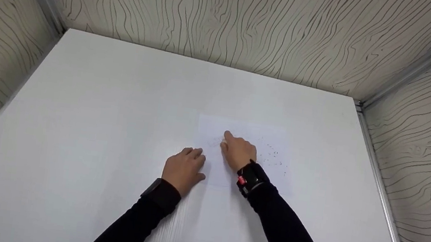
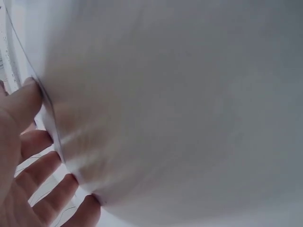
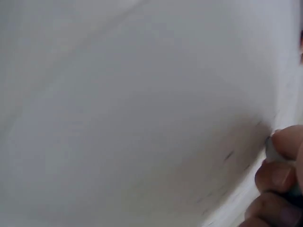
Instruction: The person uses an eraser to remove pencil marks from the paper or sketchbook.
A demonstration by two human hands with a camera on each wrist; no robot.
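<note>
A white sheet of paper (image 1: 209, 169) lies on the white table, with small dark specks scattered over its right part. Fingers curled, the right hand (image 1: 238, 152) pinches a small pale object (image 3: 272, 152) against the sheet; most of it is hidden by the fingers, and what it is cannot be told. Dark specks lie near those fingertips in the right wrist view. The left hand (image 1: 184, 170) rests with spread, slightly bent fingers at the sheet's left edge, its fingertips touching the surface, as the left wrist view of the hand (image 2: 42, 179) also shows.
The white table (image 1: 121, 84) reaches far to the left and beyond the hands. Panels with a dark wood-grain line pattern (image 1: 211, 17) stand behind and on both sides, joined by grey metal posts (image 1: 423, 68). A small dark mark is on the table near the right forearm.
</note>
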